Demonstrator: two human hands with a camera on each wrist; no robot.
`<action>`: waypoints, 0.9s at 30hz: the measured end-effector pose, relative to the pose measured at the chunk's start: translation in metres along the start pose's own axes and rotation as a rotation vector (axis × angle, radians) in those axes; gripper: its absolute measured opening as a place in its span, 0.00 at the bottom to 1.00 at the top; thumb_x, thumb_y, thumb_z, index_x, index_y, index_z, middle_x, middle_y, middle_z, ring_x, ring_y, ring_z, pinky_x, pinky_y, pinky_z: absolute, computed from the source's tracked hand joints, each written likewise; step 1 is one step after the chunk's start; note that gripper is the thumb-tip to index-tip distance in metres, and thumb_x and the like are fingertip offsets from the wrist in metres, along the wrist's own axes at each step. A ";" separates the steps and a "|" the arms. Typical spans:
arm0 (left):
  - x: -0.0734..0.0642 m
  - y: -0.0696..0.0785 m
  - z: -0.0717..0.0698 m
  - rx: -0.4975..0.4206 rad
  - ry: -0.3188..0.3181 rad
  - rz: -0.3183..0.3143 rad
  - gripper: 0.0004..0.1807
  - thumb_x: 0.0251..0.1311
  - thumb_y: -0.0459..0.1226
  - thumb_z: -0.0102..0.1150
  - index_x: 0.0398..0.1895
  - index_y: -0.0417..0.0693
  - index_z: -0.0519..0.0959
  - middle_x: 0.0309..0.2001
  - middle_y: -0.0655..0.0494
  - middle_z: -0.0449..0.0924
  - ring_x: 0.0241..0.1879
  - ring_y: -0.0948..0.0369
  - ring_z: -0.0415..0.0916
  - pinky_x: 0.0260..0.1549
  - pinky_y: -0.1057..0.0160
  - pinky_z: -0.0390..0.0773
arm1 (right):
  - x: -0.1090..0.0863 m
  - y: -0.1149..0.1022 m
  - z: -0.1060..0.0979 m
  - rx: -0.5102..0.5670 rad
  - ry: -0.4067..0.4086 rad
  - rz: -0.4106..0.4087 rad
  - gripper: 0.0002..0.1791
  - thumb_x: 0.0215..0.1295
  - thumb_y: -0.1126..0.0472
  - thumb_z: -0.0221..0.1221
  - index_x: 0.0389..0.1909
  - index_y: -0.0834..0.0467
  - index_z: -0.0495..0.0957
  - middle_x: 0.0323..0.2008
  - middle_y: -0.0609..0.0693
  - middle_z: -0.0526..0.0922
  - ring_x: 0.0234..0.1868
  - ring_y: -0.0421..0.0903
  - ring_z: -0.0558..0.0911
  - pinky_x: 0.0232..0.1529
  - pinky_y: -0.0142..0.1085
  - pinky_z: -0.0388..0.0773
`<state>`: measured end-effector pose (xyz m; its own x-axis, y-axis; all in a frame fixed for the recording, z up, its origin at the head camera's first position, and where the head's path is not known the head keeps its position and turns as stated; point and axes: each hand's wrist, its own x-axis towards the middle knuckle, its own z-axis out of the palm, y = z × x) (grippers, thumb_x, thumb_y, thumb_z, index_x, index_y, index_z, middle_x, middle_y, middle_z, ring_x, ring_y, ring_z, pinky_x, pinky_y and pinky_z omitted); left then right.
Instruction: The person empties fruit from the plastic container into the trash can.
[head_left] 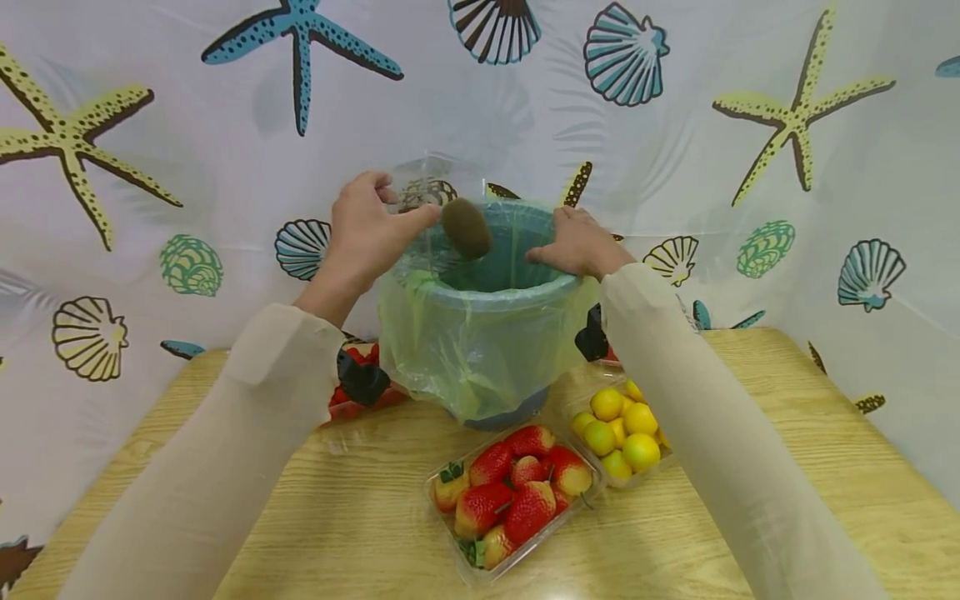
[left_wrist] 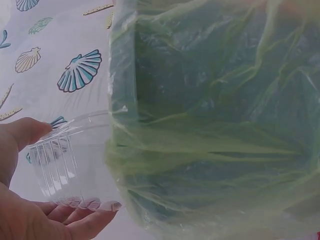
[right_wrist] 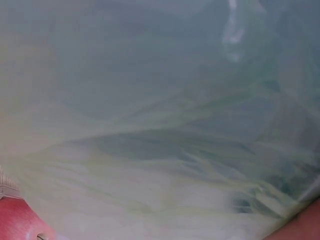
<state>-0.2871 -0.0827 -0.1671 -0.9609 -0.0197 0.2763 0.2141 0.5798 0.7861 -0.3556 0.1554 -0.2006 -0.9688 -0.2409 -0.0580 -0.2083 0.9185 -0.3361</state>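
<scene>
In the head view, a blue-green bin [head_left: 517,297] stands on the table, lined with a thin yellow-green plastic bag [head_left: 480,358] folded down over its outside. My left hand [head_left: 371,229] grips a clear plastic container [left_wrist: 82,160] between thumb and fingers, tilted at the bin's left rim. A brown kiwi [head_left: 467,228] shows at the container's lower side, over the bin's mouth. On the right, my right hand [head_left: 581,242] holds the bin's rim, its thumb on the inner side. The right wrist view is mostly filled by the bag; the bin's bottom is hidden.
A clear tray of strawberries [head_left: 510,492] lies in front of the bin. To its right is a tray of yellow citrus fruits [head_left: 626,429], partly behind the right sleeve. Red fruit [head_left: 360,392] sits behind the left wrist. A patterned curtain [head_left: 480,108] hangs behind the table.
</scene>
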 end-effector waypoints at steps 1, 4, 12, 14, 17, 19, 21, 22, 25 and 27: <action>0.000 0.000 0.000 0.004 0.001 0.006 0.43 0.60 0.48 0.60 0.73 0.40 0.54 0.68 0.41 0.61 0.65 0.48 0.62 0.62 0.48 0.69 | 0.000 0.000 0.000 -0.005 0.000 -0.002 0.47 0.68 0.44 0.50 0.75 0.65 0.39 0.76 0.61 0.39 0.76 0.57 0.39 0.74 0.51 0.46; 0.000 0.002 0.001 0.023 0.005 0.025 0.43 0.59 0.48 0.61 0.73 0.40 0.54 0.66 0.42 0.62 0.62 0.49 0.64 0.59 0.49 0.70 | 0.000 0.000 0.000 -0.017 -0.003 -0.003 0.47 0.68 0.44 0.50 0.75 0.65 0.39 0.76 0.61 0.38 0.76 0.57 0.39 0.74 0.51 0.45; -0.001 0.004 0.003 0.039 0.024 0.056 0.44 0.57 0.46 0.63 0.73 0.42 0.55 0.65 0.42 0.63 0.59 0.49 0.69 0.56 0.50 0.74 | 0.002 -0.001 0.001 -0.036 -0.011 0.009 0.47 0.68 0.45 0.50 0.75 0.65 0.37 0.76 0.61 0.37 0.76 0.58 0.38 0.74 0.51 0.43; -0.001 0.005 0.002 0.040 0.024 0.054 0.44 0.57 0.46 0.63 0.73 0.42 0.55 0.65 0.42 0.63 0.59 0.49 0.69 0.56 0.49 0.74 | 0.002 -0.001 0.000 -0.038 -0.011 0.011 0.47 0.68 0.46 0.50 0.75 0.65 0.37 0.76 0.61 0.37 0.76 0.58 0.38 0.74 0.51 0.43; -0.002 0.005 0.001 0.040 0.026 0.054 0.44 0.57 0.46 0.63 0.73 0.42 0.55 0.65 0.41 0.62 0.59 0.48 0.68 0.57 0.48 0.73 | 0.002 -0.002 0.000 -0.040 -0.009 0.009 0.47 0.68 0.46 0.50 0.75 0.65 0.37 0.76 0.61 0.37 0.76 0.58 0.38 0.74 0.52 0.44; -0.003 0.005 0.000 0.039 0.026 0.051 0.44 0.57 0.47 0.63 0.73 0.42 0.54 0.65 0.42 0.63 0.60 0.48 0.68 0.57 0.48 0.73 | 0.002 -0.002 0.000 -0.040 -0.007 0.007 0.47 0.68 0.46 0.50 0.75 0.66 0.37 0.76 0.61 0.37 0.76 0.58 0.39 0.74 0.52 0.44; -0.003 0.004 0.000 0.037 0.028 0.049 0.44 0.57 0.47 0.63 0.73 0.42 0.54 0.66 0.42 0.63 0.60 0.49 0.68 0.57 0.49 0.73 | 0.002 -0.002 0.001 -0.040 -0.007 0.007 0.47 0.67 0.46 0.51 0.75 0.65 0.37 0.76 0.61 0.38 0.76 0.58 0.39 0.74 0.52 0.45; -0.003 0.003 0.000 0.034 0.029 0.047 0.44 0.57 0.47 0.63 0.73 0.42 0.54 0.66 0.43 0.63 0.60 0.49 0.69 0.57 0.49 0.73 | 0.002 -0.002 0.001 -0.040 -0.007 0.008 0.47 0.67 0.46 0.51 0.75 0.65 0.37 0.76 0.61 0.38 0.76 0.58 0.39 0.74 0.52 0.45; -0.002 0.001 0.000 0.018 0.038 0.036 0.45 0.57 0.48 0.63 0.73 0.43 0.54 0.66 0.43 0.63 0.61 0.50 0.69 0.57 0.51 0.74 | 0.003 -0.001 0.001 -0.039 -0.007 0.008 0.47 0.67 0.47 0.51 0.75 0.65 0.37 0.76 0.61 0.37 0.76 0.58 0.39 0.74 0.52 0.45; -0.002 0.000 -0.001 0.001 0.049 0.025 0.45 0.57 0.48 0.63 0.74 0.44 0.54 0.67 0.44 0.64 0.61 0.51 0.69 0.57 0.51 0.74 | 0.003 -0.001 0.001 -0.039 -0.009 0.008 0.47 0.68 0.47 0.50 0.75 0.65 0.36 0.76 0.61 0.37 0.76 0.58 0.38 0.74 0.52 0.44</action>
<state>-0.2849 -0.0831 -0.1672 -0.9454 -0.0447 0.3227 0.2379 0.5818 0.7778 -0.3578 0.1536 -0.2011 -0.9693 -0.2362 -0.0686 -0.2059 0.9318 -0.2990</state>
